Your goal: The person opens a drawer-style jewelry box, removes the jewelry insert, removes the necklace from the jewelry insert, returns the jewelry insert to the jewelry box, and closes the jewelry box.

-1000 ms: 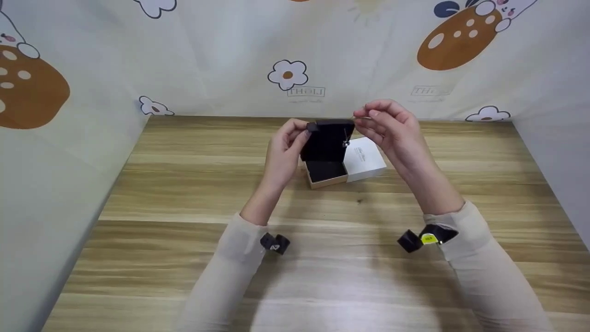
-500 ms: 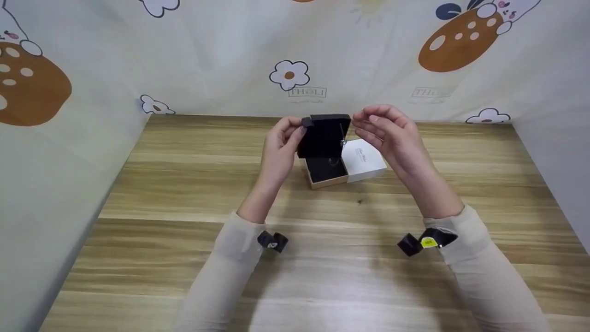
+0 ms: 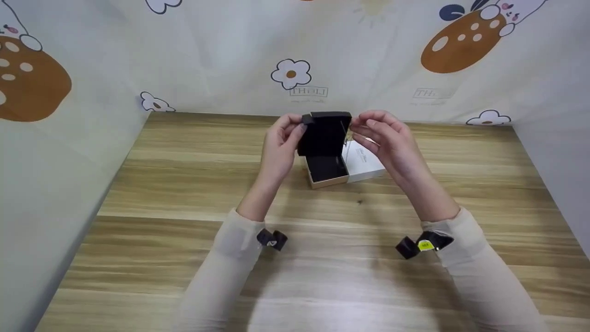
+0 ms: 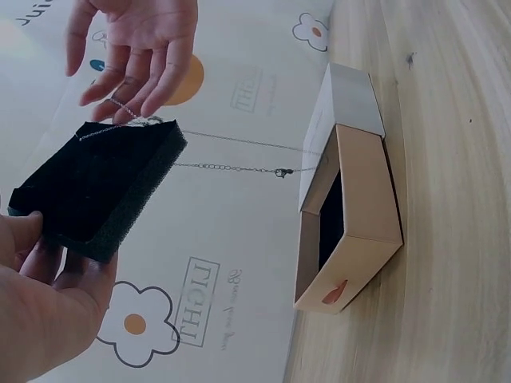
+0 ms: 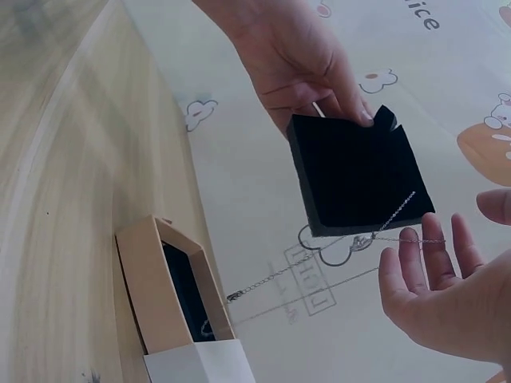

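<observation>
Our left grip [image 3: 280, 145] pinches the black pad [image 3: 323, 136]; our loose-fingered right grip [image 3: 392, 140] at its three o'clock might tug and tangle the chain [image 4: 220, 167].

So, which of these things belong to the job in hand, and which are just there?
Seemingly part of the job:
Black square foam pad, held by the left hand
Thin silver metal necklace, touching the right hand
Peach rectangular cardboard drawer
White rectangular cardboard sleeve

Apparently just surroundings:
Brown wood-grain tabletop
Pale flower-printed backdrop
</observation>
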Action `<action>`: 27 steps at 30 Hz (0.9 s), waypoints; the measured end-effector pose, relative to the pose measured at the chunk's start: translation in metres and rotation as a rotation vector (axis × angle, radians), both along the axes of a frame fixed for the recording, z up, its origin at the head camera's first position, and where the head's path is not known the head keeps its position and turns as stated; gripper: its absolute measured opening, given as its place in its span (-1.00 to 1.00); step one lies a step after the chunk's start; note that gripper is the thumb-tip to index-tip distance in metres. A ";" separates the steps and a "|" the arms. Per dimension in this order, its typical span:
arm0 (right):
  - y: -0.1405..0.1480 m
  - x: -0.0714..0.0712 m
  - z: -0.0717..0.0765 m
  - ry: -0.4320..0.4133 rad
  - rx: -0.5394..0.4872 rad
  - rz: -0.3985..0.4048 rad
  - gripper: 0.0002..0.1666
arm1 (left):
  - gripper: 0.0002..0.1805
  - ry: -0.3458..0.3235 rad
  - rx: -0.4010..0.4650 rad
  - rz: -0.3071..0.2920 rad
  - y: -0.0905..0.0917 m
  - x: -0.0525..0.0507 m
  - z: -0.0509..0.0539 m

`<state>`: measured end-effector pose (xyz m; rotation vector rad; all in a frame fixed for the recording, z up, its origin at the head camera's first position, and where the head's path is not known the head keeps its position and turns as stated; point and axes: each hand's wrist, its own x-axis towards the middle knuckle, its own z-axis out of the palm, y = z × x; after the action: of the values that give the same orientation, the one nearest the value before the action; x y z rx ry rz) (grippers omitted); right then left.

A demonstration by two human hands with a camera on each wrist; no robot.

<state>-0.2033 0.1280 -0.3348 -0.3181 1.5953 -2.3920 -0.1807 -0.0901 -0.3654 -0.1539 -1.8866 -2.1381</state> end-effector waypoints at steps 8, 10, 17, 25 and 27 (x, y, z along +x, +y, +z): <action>-0.003 0.000 -0.005 -0.011 0.061 -0.018 -0.73 | -0.92 -0.020 0.046 -0.002 0.000 0.000 0.001; -0.004 -0.001 -0.007 -0.011 0.072 -0.014 -0.72 | -0.92 -0.027 0.060 -0.007 0.000 0.000 0.002; -0.005 -0.002 -0.013 -0.018 0.110 0.010 -0.74 | -0.93 -0.039 0.079 -0.011 0.001 -0.001 0.002; -0.004 -0.003 -0.018 -0.029 0.169 0.032 -0.80 | -0.91 -0.045 0.074 0.007 0.001 -0.003 0.001; -0.005 -0.003 -0.019 -0.026 0.181 0.038 -0.81 | -0.91 -0.042 0.070 0.013 0.001 -0.004 0.000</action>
<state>-0.2066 0.1235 -0.3536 -0.2781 1.7609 -2.1947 -0.1846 -0.0888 -0.3654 -0.0830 -1.8271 -2.2117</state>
